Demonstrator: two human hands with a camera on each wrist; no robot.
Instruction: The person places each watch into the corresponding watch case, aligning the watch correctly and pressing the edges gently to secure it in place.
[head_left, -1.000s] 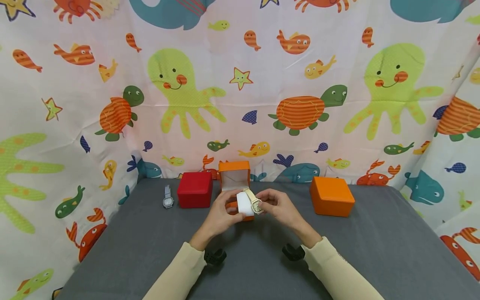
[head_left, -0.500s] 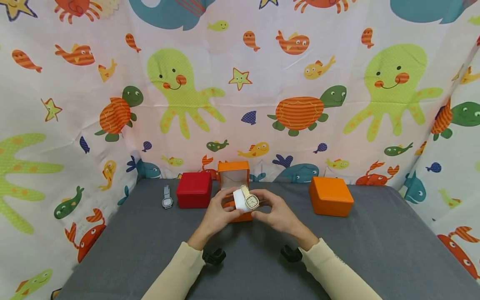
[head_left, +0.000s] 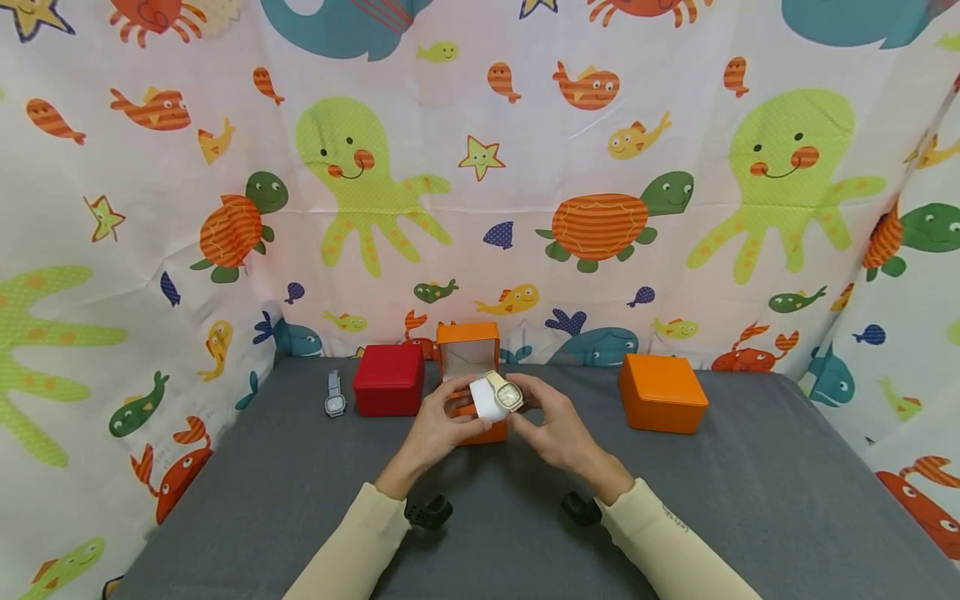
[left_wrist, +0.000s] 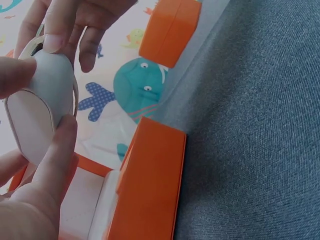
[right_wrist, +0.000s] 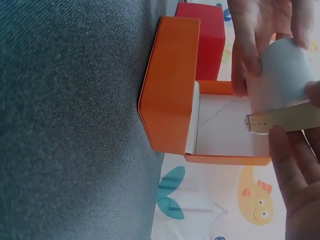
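Observation:
My left hand grips a white watch cushion between thumb and fingers, above an open orange watch box. A cream-strapped wristwatch with a square gold case lies against the cushion's right side, its dial facing me. My right hand holds the watch from the right. In the right wrist view, the strap runs along the edge of the cushion, its holed end sticking out free. The left wrist view shows fingers of both hands around the cushion; the watch is mostly hidden there.
On the grey table, a red box stands left of the open box. Farther left lies a silver watch. A closed orange box stands at right. A printed curtain hangs behind the table.
The watch, slanting off the cushion's right side a second ago, moved onto its front, then slightly right and up. My right fingers shifted around it; the left hand keeps its grip.

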